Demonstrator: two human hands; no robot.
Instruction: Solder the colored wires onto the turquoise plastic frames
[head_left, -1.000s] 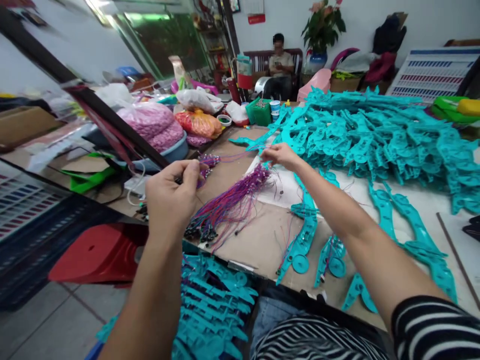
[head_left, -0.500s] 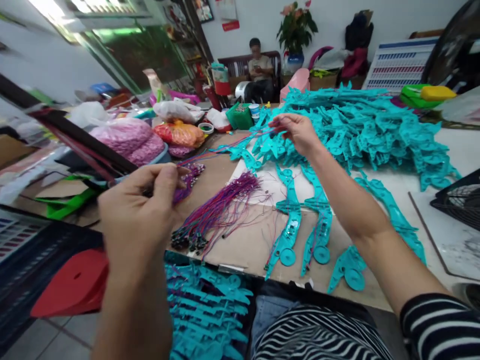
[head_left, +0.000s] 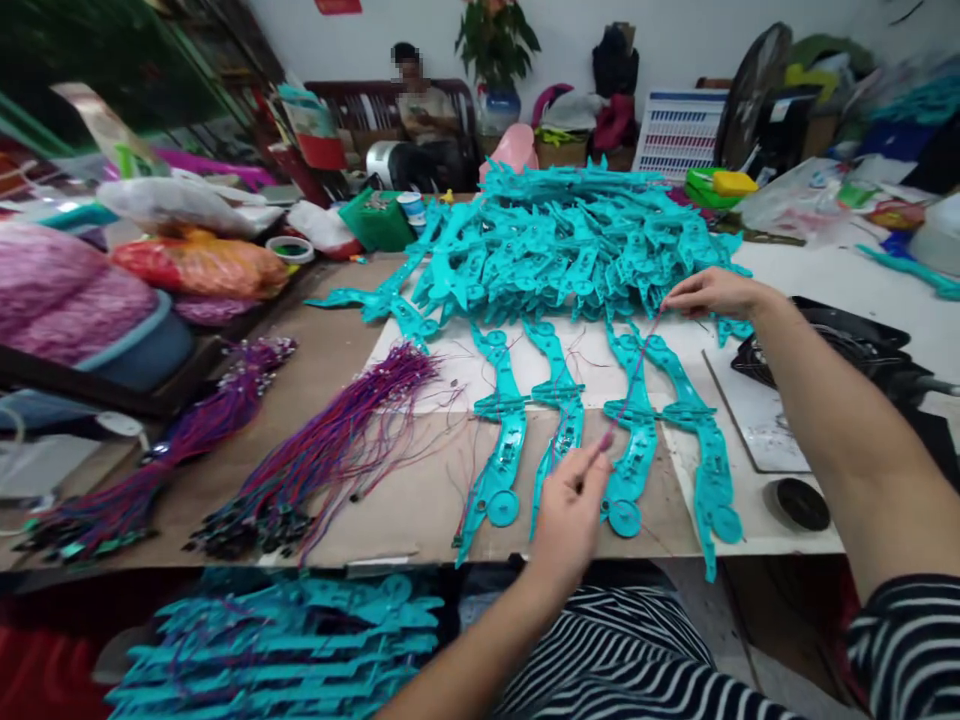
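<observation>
My left hand (head_left: pixel 568 515) is closed, pinching the near end of a thin purple wire (head_left: pixel 628 385) above several long teal plastic parts (head_left: pixel 510 440) laid side by side on the table. My right hand (head_left: pixel 712 294) is closed on the wire's far end, near the front edge of a big heap of teal parts (head_left: pixel 570 245). The wire runs stretched between both hands. A bundle of purple and red wires (head_left: pixel 330 455) lies to the left of the laid-out parts.
A second wire bundle (head_left: pixel 165 460) lies further left, with pink and orange bags (head_left: pixel 202 265) behind. A stack of teal parts (head_left: pixel 285 640) sits below the table edge. A black fan grille (head_left: pixel 847 345) lies at right. A person (head_left: pixel 420 110) sits at the back.
Both hands swung to the right with the wire, from the wire bundles to over the laid-out teal parts. The view turned right as well.
</observation>
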